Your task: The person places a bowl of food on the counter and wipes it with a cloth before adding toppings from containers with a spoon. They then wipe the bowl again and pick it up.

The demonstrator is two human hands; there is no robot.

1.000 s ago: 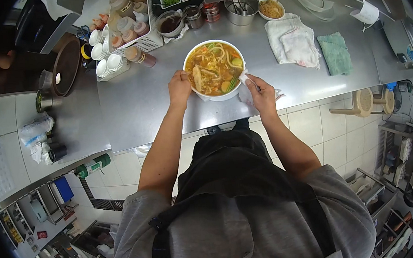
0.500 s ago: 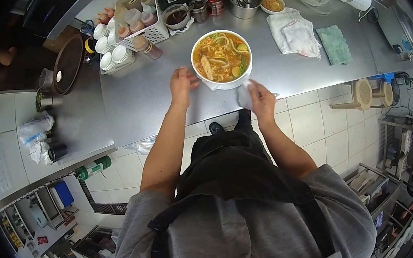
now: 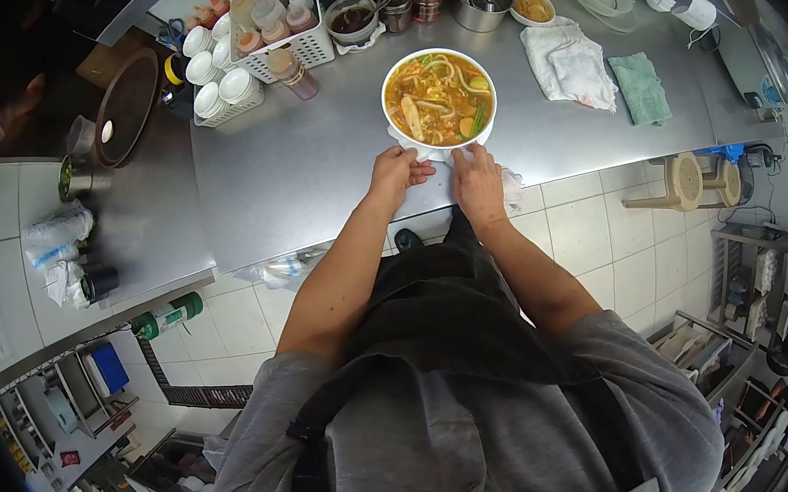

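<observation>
A white bowl of noodle soup (image 3: 439, 97), with broth, vegetables and pale strips in it, stands on the steel counter near its front edge. White folded cloth or paper (image 3: 435, 155) shows under the bowl's near side. My left hand (image 3: 395, 176) is at the bowl's near left, fingers curled, thumb and fingertips at the edge of that white material; what exactly they pinch is partly hidden. My right hand (image 3: 479, 186) is closed at the near right, just below the rim, with a white cloth (image 3: 512, 189) hanging out beside it.
Sauce bottles stand in a white basket (image 3: 286, 59) at the back left, beside stacked white cups (image 3: 220, 92). A lone squeeze bottle (image 3: 294, 77), a metal pot (image 3: 483, 15) and a small noodle bowl (image 3: 532, 7) line the back. White (image 3: 569, 68) and green (image 3: 640, 89) towels lie right.
Both hands have come together at the bowl's near side; the left moved right, the right slightly left. The cloth in my right hand now hangs out to its right.
</observation>
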